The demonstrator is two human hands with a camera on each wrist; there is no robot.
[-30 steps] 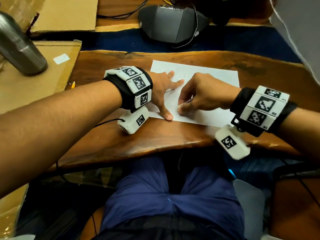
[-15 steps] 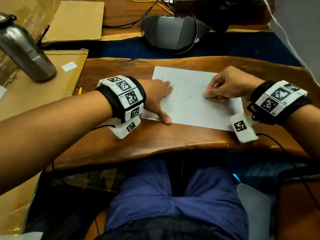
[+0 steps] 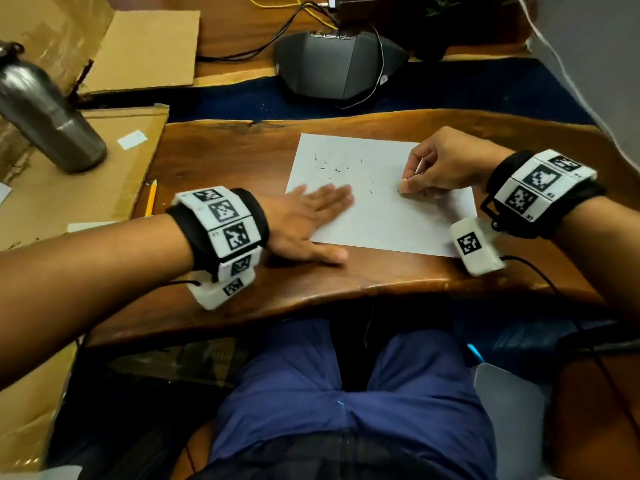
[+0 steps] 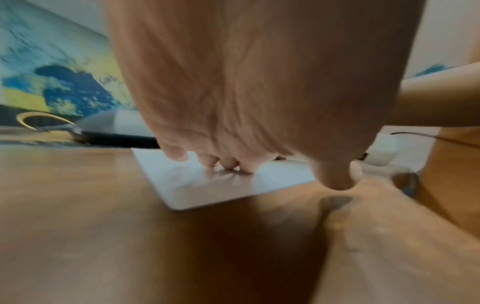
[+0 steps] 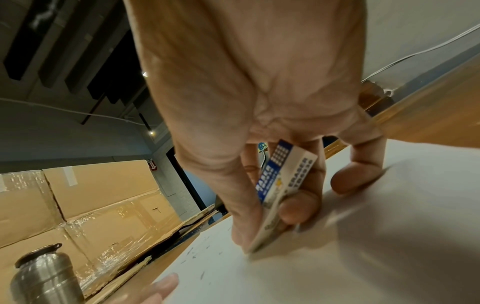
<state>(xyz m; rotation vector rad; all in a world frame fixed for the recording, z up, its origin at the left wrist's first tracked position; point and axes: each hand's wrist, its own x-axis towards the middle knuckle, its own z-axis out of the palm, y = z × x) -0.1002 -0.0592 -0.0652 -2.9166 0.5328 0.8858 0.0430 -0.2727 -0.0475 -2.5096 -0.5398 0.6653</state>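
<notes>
The left hand (image 3: 304, 220) is spread flat, fingers straight and close together, and is pressed on the sheet of paper (image 3: 388, 216) at the sheet's 8 o'clock corner. Its thumb is laid on the bare wood just off the near edge. Nothing is grasped by it. The right hand (image 3: 446, 164) is clenched round an eraser (image 5: 285, 185), which is pinched between the thumb and the fingers. The eraser is held steeply tilted, with its lower end set on the paper at the sheet's 3 o'clock side. The little finger is rested on the sheet beside it.

Both forearms are brought in low over the near edge of the table (image 3: 346, 282), the left from 8 o'clock and the right from 4 o'clock. The right wrist is bent so that the knuckles are raised above the paper.

Small dark crumbs (image 3: 332, 168) are scattered over the sheet toward 12 o'clock. From the sheet, a pencil (image 3: 151, 199) is seen at 9 o'clock, beside flattened cardboard (image 3: 69, 188). A steel bottle (image 3: 52, 116) stands on that cardboard at 10 o'clock. A grey desk device (image 3: 332, 64) with cables is seen at 12 o'clock.
</notes>
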